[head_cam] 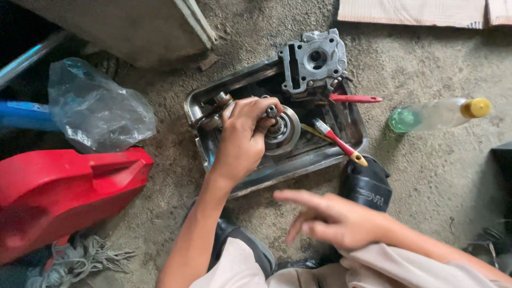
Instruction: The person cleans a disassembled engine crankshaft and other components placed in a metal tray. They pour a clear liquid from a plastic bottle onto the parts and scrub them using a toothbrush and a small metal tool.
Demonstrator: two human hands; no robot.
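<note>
My left hand (241,140) grips a round metal engine part with a shaft (281,131) inside a dirty steel tray (277,173) on the ground. Its fingers wrap the shaft end. My right hand (330,220) hovers below the tray, empty, with its fingers spread and pointing left. A grey cast cylinder head (314,60) rests on the tray's far corner. A brush with a red handle (340,142) lies across the tray's right side, and a red-handled tool (354,98) pokes out over the right rim.
A clear plastic bottle with a yellow cap (440,113) lies on the concrete at right. A black shoe (366,184) sits beside the tray. At left are a red plastic panel (64,186), a crumpled plastic bag (93,109) and a blue tube (26,116).
</note>
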